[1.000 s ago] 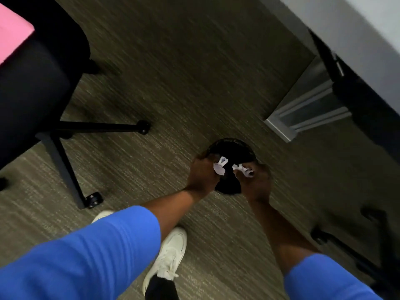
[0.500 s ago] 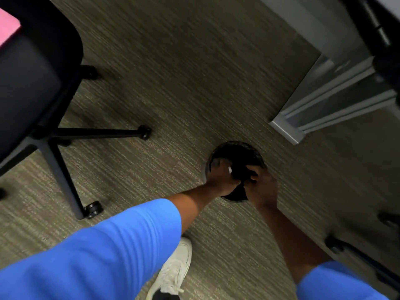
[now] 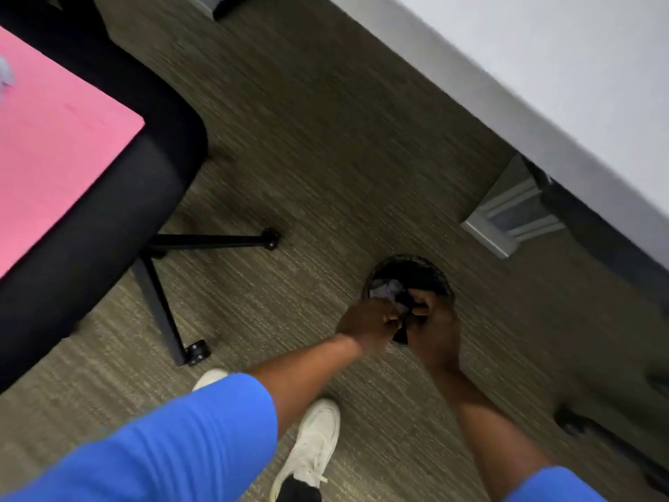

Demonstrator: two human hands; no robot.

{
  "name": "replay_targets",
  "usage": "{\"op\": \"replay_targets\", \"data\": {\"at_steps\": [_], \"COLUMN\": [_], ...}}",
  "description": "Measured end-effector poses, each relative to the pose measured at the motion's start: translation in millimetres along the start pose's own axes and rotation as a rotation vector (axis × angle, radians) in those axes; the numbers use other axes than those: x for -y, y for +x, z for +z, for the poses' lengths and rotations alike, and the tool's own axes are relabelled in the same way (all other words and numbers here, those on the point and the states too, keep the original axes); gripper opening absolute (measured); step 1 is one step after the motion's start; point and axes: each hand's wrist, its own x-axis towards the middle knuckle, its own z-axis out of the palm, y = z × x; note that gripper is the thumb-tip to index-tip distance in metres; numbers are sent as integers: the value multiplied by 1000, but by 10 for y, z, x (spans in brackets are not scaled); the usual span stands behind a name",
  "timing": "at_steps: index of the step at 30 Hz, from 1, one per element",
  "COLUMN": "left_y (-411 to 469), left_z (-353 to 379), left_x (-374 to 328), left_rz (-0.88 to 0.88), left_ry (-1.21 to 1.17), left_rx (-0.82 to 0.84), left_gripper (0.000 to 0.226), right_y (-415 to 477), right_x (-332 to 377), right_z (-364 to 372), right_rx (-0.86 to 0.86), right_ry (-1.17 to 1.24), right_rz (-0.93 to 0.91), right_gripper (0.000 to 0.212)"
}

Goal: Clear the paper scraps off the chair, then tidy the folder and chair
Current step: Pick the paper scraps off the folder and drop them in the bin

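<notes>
Crumpled pale paper scraps [image 3: 385,288] lie inside a small round black bin [image 3: 440,275] on the carpet. Both my hands hover over the bin's near rim. My left hand [image 3: 367,318] has loosely curled fingers and I see nothing in it. My right hand [image 3: 436,322] has thumb and fingers apart, also with nothing in it. A pink folder [image 3: 54,157] lies on the seat of a black office chair [image 3: 119,197] at the left. One more pale scrap [image 3: 5,76] shows at the folder's far left edge, blurred.
A white desk [image 3: 543,85] runs along the upper right, its grey leg foot [image 3: 506,219] just beyond the bin. The chair's wheeled base [image 3: 197,351] reaches toward my white shoe [image 3: 313,443]. Another chair's caster [image 3: 572,422] sits at the lower right.
A second ago each hand held a white scrap above the bin. The hands dipped into the bin and the scraps now lie inside it. The view tilted up toward the chair and folder.
</notes>
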Motion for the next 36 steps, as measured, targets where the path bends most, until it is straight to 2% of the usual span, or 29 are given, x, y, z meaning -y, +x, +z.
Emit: {"op": "replay_targets", "data": {"at_steps": [3, 6, 8, 12, 16, 21, 25, 28, 29, 31, 34, 36], "left_y": [-208, -478, -698, -1104, -1447, -1783, -2032, -2172, -2195, -2203, -2166, -2106], "left_z": [-282, -576, -812, -1263, -1755, -2472, -3149, -3653, -3815, -4122, -4478, -4647], "left_x": [95, 140, 185, 336, 500, 732, 962, 1242, 1358, 1606, 1875, 2000], "left_rz": [-14, -32, -111, -197, -191, -212, -241, -280, -304, -417, -605, -623], "left_ry": [42, -33, -104, -182, -271, -327, -201, -79, -38, 44, 104, 116], "left_rx": [-48, -91, -184, -334, -481, -770, -1030, -1222, -1264, -1270, -1152, -1087], "left_gripper": [33, 32, 28, 15, 11, 18, 26, 26, 34, 68, 122, 141], "right_y": [-82, -149, -183, -222, -261, -263, -223, -165, -134, -65, 21, 78], "right_x": [311, 675, 1002, 1713, 2410, 3302, 3957, 4416, 4562, 4841, 5205, 5403], "right_z": [23, 59, 85, 154, 258, 414, 671, 902, 985, 1162, 1422, 1584], "right_rx": [49, 37, 33, 149, 187, 158, 191, 273, 305, 356, 391, 399], "right_ry": [27, 88, 102, 91, 130, 104, 58, -64, -119, -216, -342, -380], "right_rz": [-11, -59, -77, -38, -175, -396, -527, -626, -655, -701, -751, -771], "right_gripper": [43, 41, 40, 55, 50, 46, 51, 58, 62, 69, 76, 78]}}
